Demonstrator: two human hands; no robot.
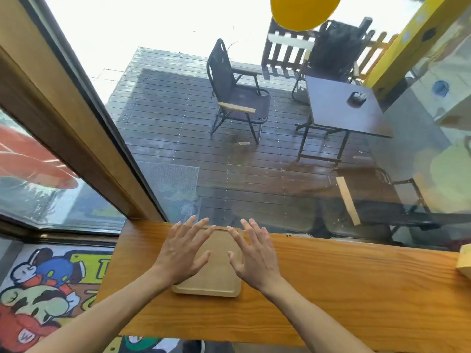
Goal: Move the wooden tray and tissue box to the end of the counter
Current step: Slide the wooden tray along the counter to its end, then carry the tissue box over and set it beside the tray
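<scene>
A pale wooden tray (216, 271) lies flat on the orange-brown wooden counter (331, 289), near the counter's left end and against the window. My left hand (184, 250) hovers over the tray's left half with fingers spread, holding nothing. My right hand (251, 253) is over the tray's right half, also spread and empty. At the far right edge of the view a pale yellow corner of the tissue box (464, 263) shows on the counter; most of it is cut off.
A large glass window (254, 149) rises straight behind the counter, with a wooden frame post (76, 138) at the left. Outside are a deck, chairs and a table. The counter's left end (112, 263) drops to a cartoon-printed floor mat (46, 289).
</scene>
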